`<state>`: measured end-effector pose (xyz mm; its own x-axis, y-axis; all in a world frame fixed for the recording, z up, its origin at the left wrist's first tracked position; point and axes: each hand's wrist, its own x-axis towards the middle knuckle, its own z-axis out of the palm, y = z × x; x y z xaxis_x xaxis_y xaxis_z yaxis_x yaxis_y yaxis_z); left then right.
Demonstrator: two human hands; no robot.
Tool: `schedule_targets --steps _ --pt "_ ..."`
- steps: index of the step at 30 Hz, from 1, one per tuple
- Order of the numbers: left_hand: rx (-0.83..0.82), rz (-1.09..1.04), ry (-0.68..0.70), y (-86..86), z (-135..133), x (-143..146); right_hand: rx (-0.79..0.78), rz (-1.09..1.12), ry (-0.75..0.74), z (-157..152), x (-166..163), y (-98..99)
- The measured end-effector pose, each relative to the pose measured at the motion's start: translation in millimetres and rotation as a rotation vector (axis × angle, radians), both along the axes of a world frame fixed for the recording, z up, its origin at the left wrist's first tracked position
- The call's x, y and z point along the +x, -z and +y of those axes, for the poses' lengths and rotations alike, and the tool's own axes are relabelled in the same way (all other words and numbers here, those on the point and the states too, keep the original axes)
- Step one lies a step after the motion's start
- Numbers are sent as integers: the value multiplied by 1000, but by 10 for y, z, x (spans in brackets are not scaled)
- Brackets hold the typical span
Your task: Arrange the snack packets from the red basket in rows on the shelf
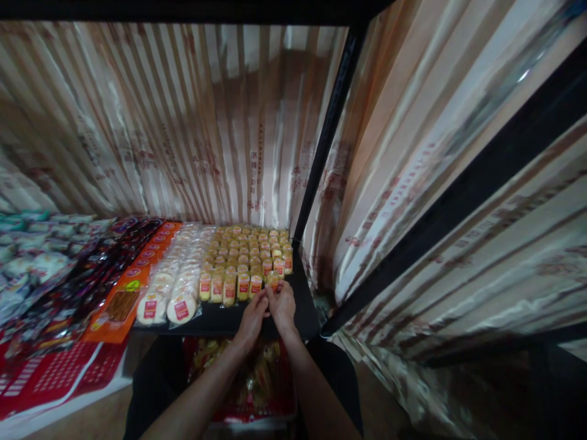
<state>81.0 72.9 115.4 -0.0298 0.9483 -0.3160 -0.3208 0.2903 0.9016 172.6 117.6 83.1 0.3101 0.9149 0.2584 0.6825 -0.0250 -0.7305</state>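
Both my hands meet at the front right of a black shelf (300, 318). My left hand (252, 318) and my right hand (282, 305) have their fingers pinched together around a small yellow snack packet (272, 280) with a red label. That packet stands at the right end of the front row of several rows of like yellow packets (247, 256). Left of those rows lie stacked round white cakes (177, 287) in clear wrap with red labels.
Orange packets (123, 302) and dark packets (82, 281) fill the shelf further left. A bag of yellow snacks (257, 373) lies below, between my arms. Striped plastic curtain (206, 128) hangs behind and to the right, with black frame posts (325, 134).
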Motion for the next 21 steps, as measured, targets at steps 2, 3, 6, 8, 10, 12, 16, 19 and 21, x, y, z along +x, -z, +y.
schedule_targets --steps 2,3,6,8,10,12,16,19,21 --pt "-6 6 2 20 13 0 -1 7 -5 27 -14 0" --pt "-8 0 0 32 17 1 0 17 -13 34 -19 3" --pt "-14 -39 -15 67 26 -3 1 71 -54 35 -31 20" --pt "-14 -65 -20 88 31 -9 -4 121 -93 13 -36 34" --pt "-5 -77 -22 108 32 -17 -13 151 -125 -27 -38 43" --pt "0 -68 -30 128 30 -22 -27 120 -127 -79 -34 47" --pt "15 -14 -30 176 22 -20 -64 -4 -91 -166 -29 51" --pt "15 18 -25 222 33 -14 -57 7 -126 -179 -36 61" --pt "12 23 -27 254 48 -13 -46 24 -145 -170 -42 73"
